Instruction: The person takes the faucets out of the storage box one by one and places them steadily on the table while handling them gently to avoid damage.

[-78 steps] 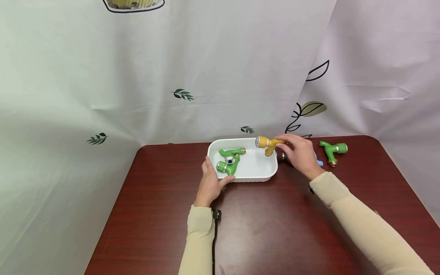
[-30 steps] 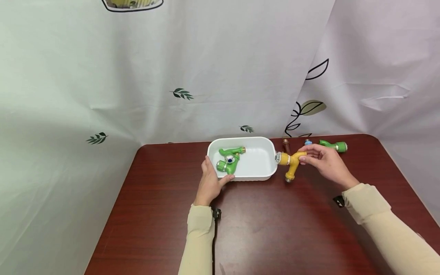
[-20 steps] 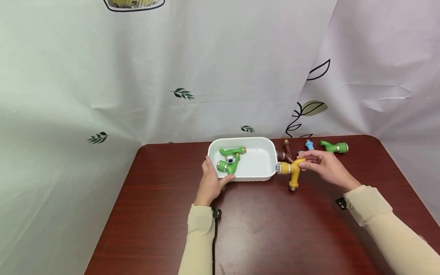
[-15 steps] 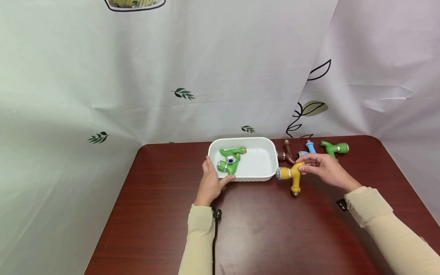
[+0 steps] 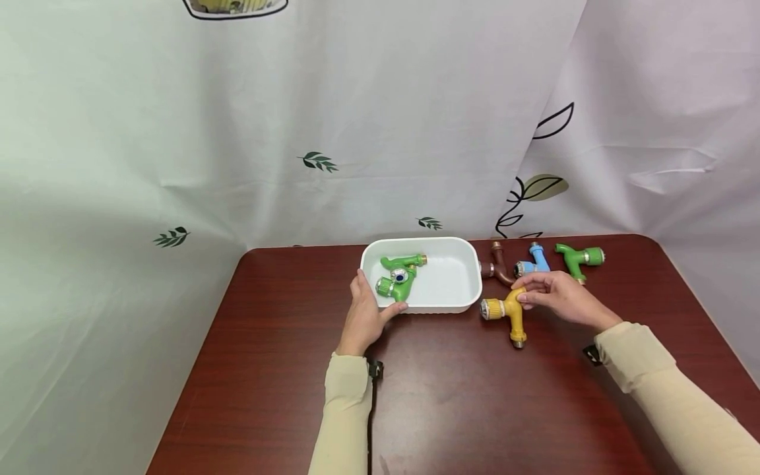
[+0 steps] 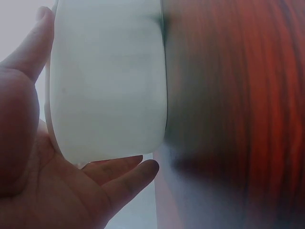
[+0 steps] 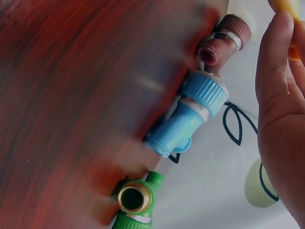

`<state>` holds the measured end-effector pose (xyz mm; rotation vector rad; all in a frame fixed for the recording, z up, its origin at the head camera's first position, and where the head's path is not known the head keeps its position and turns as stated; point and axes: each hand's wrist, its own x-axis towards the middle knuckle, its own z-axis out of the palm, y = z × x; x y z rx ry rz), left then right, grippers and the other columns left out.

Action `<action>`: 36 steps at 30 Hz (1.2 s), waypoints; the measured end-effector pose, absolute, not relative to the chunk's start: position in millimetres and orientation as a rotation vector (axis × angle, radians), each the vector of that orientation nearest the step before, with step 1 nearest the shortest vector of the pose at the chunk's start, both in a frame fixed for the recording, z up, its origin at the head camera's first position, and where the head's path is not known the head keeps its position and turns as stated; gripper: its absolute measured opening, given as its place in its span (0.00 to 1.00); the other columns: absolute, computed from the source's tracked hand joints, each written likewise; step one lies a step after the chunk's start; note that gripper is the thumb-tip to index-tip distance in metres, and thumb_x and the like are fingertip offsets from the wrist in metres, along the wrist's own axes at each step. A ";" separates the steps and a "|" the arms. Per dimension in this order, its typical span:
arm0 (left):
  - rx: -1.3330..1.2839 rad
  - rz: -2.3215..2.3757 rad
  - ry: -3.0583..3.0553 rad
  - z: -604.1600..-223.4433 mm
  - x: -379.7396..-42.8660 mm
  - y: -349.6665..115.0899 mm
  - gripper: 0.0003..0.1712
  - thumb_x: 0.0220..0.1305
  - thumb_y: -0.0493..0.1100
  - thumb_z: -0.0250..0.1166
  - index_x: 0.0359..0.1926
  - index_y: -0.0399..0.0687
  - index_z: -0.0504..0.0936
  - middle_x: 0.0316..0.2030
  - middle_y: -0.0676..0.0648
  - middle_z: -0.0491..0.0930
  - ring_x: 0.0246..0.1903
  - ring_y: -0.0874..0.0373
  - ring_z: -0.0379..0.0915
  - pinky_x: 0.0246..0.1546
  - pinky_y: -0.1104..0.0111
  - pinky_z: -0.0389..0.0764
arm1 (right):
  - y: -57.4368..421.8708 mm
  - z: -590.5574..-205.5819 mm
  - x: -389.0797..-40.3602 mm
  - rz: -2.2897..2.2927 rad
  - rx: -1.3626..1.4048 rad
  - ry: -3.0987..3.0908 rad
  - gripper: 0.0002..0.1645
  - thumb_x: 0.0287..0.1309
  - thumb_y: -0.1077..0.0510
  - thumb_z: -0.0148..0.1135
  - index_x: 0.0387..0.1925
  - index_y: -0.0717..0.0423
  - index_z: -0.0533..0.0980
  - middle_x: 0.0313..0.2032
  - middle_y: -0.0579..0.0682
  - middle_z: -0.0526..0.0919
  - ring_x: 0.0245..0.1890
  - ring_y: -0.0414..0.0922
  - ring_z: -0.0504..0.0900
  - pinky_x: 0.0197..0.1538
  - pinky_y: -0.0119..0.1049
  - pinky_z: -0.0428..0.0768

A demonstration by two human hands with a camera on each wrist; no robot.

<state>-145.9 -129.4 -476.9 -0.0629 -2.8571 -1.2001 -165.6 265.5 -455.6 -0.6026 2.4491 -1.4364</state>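
Observation:
My right hand pinches a yellow water tap by its spout between thumb and fingertips, just right of the tub. The tap has a ribbed knob on its left, and its threaded end points toward me. Only a bit of yellow shows in the right wrist view. At the left end of a white plastic tub, my left hand grips the corner, thumb at the front rim and fingers along the end wall. Two green taps, one behind the other, lie inside the tub's left half.
Right of the tub a brown tap, a blue tap and a green tap lie in a row near the back edge. They stand on a dark red wooden table. Behind hangs a white patterned curtain.
My right hand has carried the yellow tap from over the tub's right end to the right, then forward toward me, uncovering the brown and blue taps. My left hand stays on the tub.

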 end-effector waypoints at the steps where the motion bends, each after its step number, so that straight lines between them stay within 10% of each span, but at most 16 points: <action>1: -0.065 -1.197 -2.857 -477.2 -146.0 -129.4 0.70 0.57 0.59 0.74 0.77 0.27 0.36 0.74 0.31 0.46 0.57 0.39 0.70 0.59 0.52 0.73 | 265.9 -456.1 -166.2 -1.441 -0.602 2.444 0.12 0.66 0.66 0.64 0.49 0.69 0.80 0.38 0.57 0.87 0.34 0.44 0.86 0.38 0.41 0.85; 36: -0.072 -1.193 -2.865 -478.1 -146.6 -130.2 0.70 0.57 0.60 0.74 0.77 0.28 0.35 0.74 0.32 0.45 0.57 0.39 0.70 0.60 0.53 0.72 | 259.4 -463.6 -175.2 -1.409 -0.468 2.423 0.16 0.64 0.66 0.65 0.49 0.75 0.79 0.37 0.61 0.87 0.32 0.43 0.87 0.37 0.39 0.85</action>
